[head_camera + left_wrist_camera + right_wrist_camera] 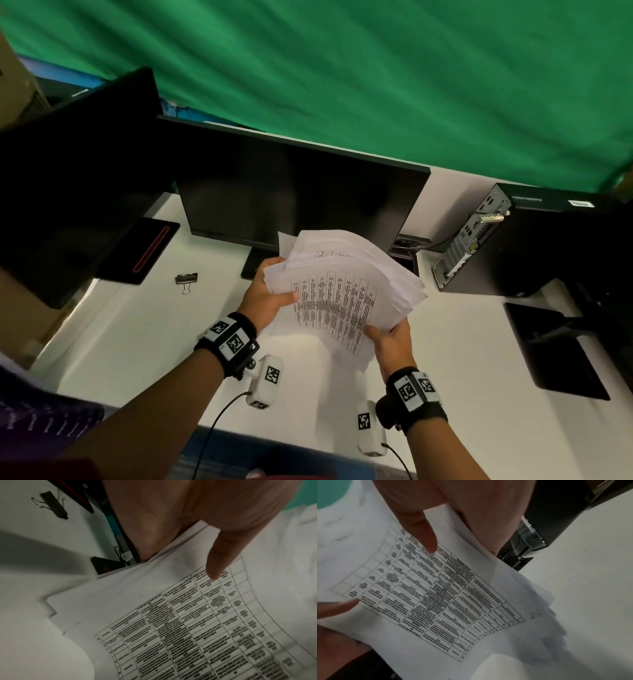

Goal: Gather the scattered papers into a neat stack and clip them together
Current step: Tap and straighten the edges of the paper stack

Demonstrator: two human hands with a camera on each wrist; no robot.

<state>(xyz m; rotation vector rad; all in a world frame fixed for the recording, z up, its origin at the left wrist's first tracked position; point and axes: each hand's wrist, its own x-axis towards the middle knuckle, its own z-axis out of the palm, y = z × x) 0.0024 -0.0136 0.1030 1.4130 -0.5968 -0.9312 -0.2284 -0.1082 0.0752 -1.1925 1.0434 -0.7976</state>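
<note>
A fanned, uneven bundle of white papers (pixel 346 291) with a printed table on top is held above the white desk (pixel 137 342). My left hand (pixel 270 291) grips its left edge, thumb on the top sheet (pixel 214 563). My right hand (pixel 390 337) pinches the near right corner, thumb on top (pixel 423 534). The sheets' edges are staggered (pixel 547 601). A black binder clip (pixel 186 280) lies on the desk to the left, apart from both hands; the left wrist view shows the binder clip (pixel 53 504) too.
A dark monitor (pixel 294 192) stands right behind the papers, and a second monitor (pixel 75 178) at the left. A black computer case (pixel 513 246) lies at the right, a black stand base (pixel 555 349) in front of it. Green cloth (pixel 376 68) hangs behind.
</note>
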